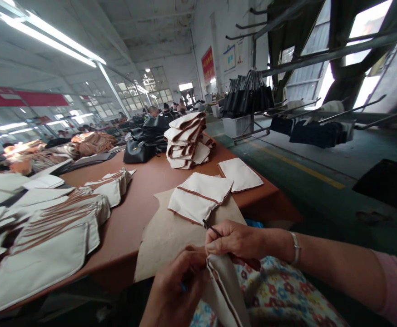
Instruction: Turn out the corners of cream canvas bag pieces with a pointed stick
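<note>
Low in front of me, my left hand (181,277) is closed on the top edge of a white fabric pouch (226,288), which hangs over my lap with a brown line along its open seam. My right hand (234,240) meets it at that edge, fingers pinched together. A slim dark tool (213,228) pokes up out of the right fist; the grip hides most of it, so its kind is unclear. Just beyond my hands, a white pouch with brown trim (198,195) rests on a brown paper sheet (161,236). A second white pouch (241,175) lies behind it.
The brown-topped table (140,195) carries a tall stack of white pouches (186,141), a black bag (139,150) and fanned rows of white pieces (58,231) on the left. Black bags (248,95) hang on a metal rack at right. People (153,111) are visible far back.
</note>
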`<act>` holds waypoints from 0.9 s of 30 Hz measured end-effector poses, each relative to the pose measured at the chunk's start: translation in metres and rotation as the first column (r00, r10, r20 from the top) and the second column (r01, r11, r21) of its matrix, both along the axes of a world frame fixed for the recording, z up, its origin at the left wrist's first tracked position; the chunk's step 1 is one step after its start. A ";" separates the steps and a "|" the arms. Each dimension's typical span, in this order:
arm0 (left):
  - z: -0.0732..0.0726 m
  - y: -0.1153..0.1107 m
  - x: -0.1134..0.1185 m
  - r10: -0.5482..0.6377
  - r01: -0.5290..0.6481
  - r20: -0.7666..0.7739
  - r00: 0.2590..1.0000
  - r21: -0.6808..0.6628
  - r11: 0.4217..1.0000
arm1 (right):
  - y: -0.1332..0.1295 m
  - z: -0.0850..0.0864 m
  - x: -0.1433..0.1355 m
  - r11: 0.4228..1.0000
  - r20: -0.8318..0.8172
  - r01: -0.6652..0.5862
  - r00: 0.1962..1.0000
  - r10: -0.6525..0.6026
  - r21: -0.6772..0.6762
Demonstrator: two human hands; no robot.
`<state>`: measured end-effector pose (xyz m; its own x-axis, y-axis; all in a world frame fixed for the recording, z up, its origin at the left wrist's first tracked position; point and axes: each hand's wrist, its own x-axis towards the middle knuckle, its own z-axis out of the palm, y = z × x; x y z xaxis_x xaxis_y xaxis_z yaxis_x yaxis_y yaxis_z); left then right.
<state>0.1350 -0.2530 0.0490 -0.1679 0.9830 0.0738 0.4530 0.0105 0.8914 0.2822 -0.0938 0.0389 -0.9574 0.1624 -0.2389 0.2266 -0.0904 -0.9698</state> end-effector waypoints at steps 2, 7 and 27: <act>-0.002 -0.001 0.004 0.038 -0.028 -0.129 0.991 0.074 0.997 | 0.002 0.000 0.002 1.000 0.025 -0.023 0.999 0.022 0.008; -0.005 -0.003 0.009 0.066 -0.007 -0.350 0.934 0.168 0.986 | 0.003 -0.006 0.005 1.000 0.081 -0.028 0.996 0.026 0.015; -0.030 -0.007 0.015 0.260 0.085 -0.813 0.520 0.353 0.932 | -0.015 -0.015 0.007 0.996 0.051 0.094 0.994 -0.094 -0.007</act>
<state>0.1504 -0.2603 0.0189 0.0589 0.8537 0.5173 0.9941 -0.0976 0.0479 0.2891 -0.1087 0.0239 -0.9246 0.2490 -0.2883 0.2652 -0.1223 -0.9564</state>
